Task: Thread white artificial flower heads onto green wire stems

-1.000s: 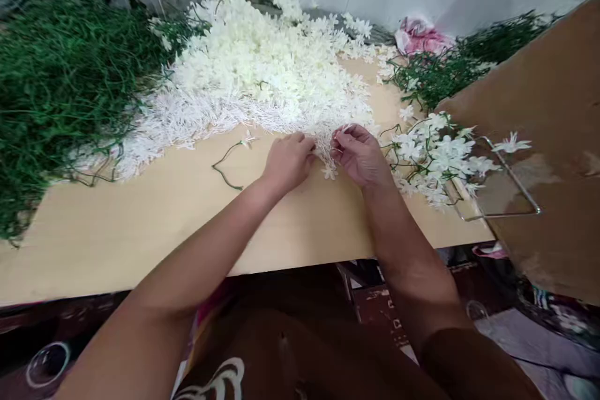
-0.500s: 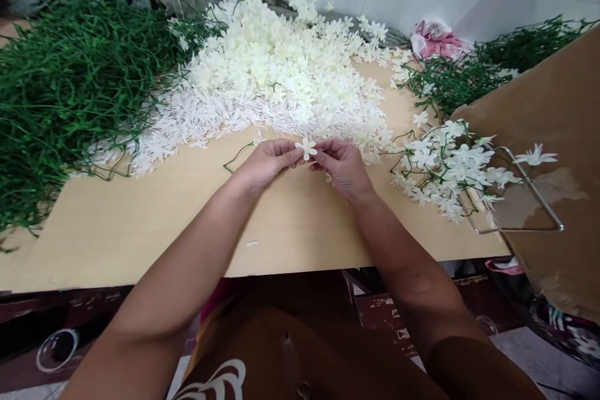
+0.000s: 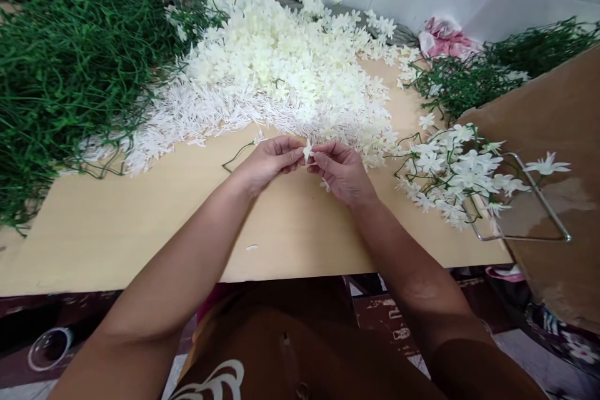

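Between my fingertips, over the middle of the board, is a small white artificial flower (image 3: 307, 151), seen nearly edge-on. My left hand (image 3: 276, 161) pinches it from the left with thumb and forefinger. From the right, the closed fingers of my right hand (image 3: 341, 170) meet at the same flower. Another white petal piece (image 3: 325, 185) shows under my right fingers; whether they hold it is unclear. Just beyond the hands lies a heap of cream-white flower heads (image 3: 281, 50) with thin white stamens (image 3: 201, 114) along its near edge. A single green stem (image 3: 238, 155) rests beside my left wrist.
Green plastic stems (image 3: 79, 69) are piled at the left, and more green stems (image 3: 450, 84) at the back right. Finished-looking flower sprays (image 3: 457, 165) lie by a metal wire frame (image 3: 546, 203) against a cardboard box (image 3: 557, 137). A pink-white cloth (image 3: 447, 39) sits by the tiled wall.
The flower between my fingers has turned from facing the camera to nearly edge-on. A white petal piece shows more clearly under my right hand. The camera view has shifted slightly.
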`<state>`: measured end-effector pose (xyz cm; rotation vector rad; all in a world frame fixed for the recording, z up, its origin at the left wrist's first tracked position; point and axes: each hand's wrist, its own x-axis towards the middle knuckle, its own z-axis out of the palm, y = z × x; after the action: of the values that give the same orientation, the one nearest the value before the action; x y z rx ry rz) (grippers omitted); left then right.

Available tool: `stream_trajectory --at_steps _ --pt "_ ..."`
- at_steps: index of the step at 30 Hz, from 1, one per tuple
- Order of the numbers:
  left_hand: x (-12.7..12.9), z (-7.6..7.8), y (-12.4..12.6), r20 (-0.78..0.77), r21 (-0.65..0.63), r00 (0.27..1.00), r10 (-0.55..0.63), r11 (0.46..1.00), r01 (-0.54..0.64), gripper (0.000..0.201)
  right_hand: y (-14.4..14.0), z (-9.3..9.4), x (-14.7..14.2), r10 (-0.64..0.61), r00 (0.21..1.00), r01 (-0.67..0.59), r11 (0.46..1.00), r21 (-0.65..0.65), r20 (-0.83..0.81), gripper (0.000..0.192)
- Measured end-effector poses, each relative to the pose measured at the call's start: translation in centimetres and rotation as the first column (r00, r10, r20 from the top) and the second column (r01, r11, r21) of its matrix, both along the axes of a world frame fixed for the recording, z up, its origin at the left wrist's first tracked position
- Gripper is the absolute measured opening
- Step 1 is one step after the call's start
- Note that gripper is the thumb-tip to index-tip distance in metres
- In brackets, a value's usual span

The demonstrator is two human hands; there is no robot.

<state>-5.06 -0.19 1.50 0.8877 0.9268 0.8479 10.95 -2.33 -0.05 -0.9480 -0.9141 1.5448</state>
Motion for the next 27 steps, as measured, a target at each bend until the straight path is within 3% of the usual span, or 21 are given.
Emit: stream_trajectory --at_steps 5,12,20,27 --pt "0.1 0.1 -0.1 0.019 -0.022 1.000 0.013 1.000 -0.013 0.008 -0.5 0.5 -0.1 0.012 0.990 -0.038 0.983 0.178 0.142 0.027" --pt "0.4 0.2 -0.2 0.206 -0.242 0.977 -0.047 0.965 0.097 0.004 -0.3 0.1 -0.4 -0.181 0.954 0.082 0.923 0.375 0.238 0.023" --pt "0.6 0.3 -0.2 0.334 -0.415 0.943 0.000 0.898 0.147 0.014 -0.7 0.2 -0.7 -0.298 0.907 0.178 0.912 0.370 0.296 0.021" --pt "1.0 0.3 -0.3 0.300 -0.412 0.953 -0.036 0.897 0.163 0.018 -0.8 0.0 -0.9 -0.323 0.868 0.137 0.886 0.443 0.378 0.013"
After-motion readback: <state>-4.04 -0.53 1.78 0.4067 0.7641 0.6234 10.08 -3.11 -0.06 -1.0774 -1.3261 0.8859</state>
